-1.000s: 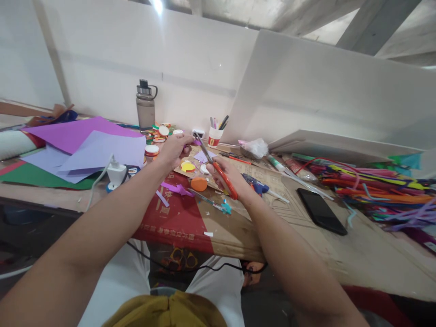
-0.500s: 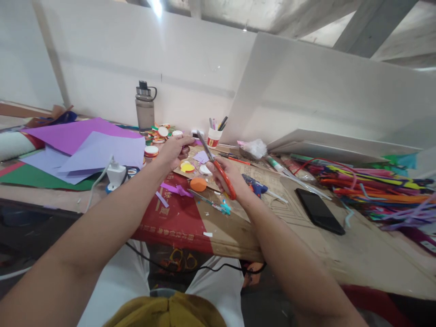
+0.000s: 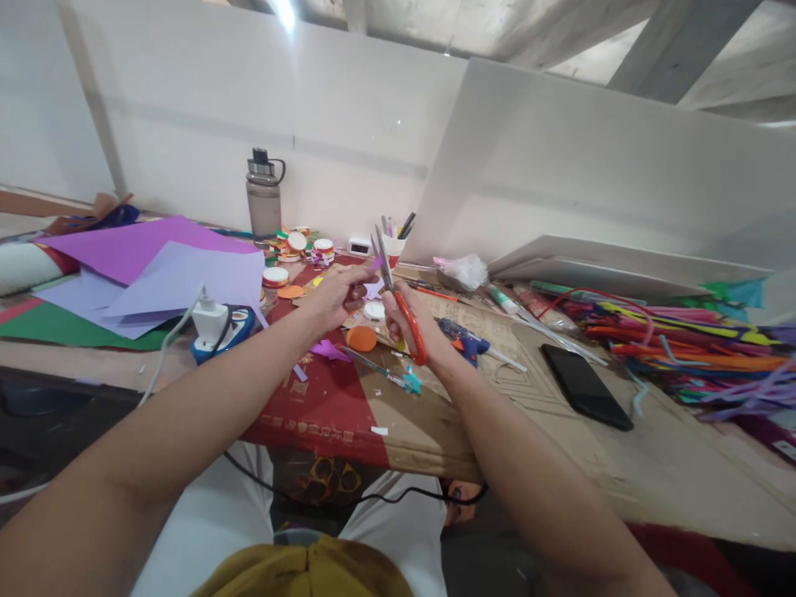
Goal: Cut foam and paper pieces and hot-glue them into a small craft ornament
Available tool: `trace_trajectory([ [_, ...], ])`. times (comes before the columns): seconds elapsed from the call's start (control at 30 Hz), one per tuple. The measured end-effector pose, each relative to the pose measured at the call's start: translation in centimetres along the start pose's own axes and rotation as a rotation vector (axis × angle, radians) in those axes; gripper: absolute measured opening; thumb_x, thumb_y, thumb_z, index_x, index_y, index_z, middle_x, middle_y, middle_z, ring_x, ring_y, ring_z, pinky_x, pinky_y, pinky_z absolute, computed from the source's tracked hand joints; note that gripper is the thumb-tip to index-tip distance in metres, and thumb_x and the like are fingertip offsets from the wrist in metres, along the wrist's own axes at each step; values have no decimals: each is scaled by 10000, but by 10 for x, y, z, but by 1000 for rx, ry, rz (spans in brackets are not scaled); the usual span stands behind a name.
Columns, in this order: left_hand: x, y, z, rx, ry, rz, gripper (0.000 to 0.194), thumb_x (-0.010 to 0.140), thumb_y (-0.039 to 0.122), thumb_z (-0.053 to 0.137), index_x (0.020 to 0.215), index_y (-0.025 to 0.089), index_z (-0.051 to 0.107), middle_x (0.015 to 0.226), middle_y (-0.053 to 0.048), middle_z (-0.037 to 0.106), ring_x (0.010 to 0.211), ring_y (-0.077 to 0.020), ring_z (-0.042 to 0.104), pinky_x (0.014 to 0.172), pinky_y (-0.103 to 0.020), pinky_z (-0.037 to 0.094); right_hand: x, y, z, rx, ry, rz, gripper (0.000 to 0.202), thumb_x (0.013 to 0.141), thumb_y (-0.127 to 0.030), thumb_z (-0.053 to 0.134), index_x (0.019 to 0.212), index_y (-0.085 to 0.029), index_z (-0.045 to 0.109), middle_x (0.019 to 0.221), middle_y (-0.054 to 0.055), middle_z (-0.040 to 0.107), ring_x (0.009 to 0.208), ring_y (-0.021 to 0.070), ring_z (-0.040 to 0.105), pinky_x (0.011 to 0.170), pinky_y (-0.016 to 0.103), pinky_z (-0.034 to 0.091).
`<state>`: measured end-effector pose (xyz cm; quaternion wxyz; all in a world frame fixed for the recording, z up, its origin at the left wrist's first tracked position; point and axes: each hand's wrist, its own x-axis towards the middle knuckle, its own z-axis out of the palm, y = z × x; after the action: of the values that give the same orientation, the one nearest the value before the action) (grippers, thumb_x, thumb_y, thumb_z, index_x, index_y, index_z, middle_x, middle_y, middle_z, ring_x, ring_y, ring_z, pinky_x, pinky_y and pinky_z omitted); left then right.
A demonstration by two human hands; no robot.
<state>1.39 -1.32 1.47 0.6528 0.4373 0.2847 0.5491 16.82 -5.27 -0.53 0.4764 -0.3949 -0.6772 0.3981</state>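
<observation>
My right hand [image 3: 410,322] is wrapped round the red handles of the scissors [image 3: 411,327], whose blades point up and away, slightly parted. My left hand [image 3: 341,294] pinches a small purple paper piece [image 3: 376,264] that reaches the blades. Below the hands lie an orange disc [image 3: 361,337], a purple paper scrap [image 3: 331,350] and a pen with a turquoise end [image 3: 389,372]. A white lid [image 3: 374,310] sits between the hands.
Purple sheets [image 3: 186,282] and a white plug [image 3: 210,317] are at left, with a bottle [image 3: 264,199] behind. A pen cup [image 3: 391,249] stands at the back. To the right are a glue gun [image 3: 465,340], a phone [image 3: 584,385] and coloured pipe cleaners [image 3: 684,340].
My left hand has moved right and slightly lower, bringing the purple piece to the blades. The scissors have turned more upright, and their blades now show parted.
</observation>
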Motion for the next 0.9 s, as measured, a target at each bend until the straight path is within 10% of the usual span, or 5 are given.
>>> trace_trajectory([
  [0.2,-5,-1,5,101,-41,17,269,596,216,763,628,143,506,499,82,371,399,-13,296,374,-160,122,0,-3,-2,-12,-112,-7,444,849,-682,482,850,-248,386,607,-74,412,432,75,397,406,215,378],
  [0.9,-3,-1,2,138,-38,48,269,611,212,744,619,152,482,498,76,369,401,-20,307,386,-172,146,-2,-4,3,135,-97,79,438,817,-642,578,815,-253,377,584,-88,372,410,52,345,364,173,316],
])
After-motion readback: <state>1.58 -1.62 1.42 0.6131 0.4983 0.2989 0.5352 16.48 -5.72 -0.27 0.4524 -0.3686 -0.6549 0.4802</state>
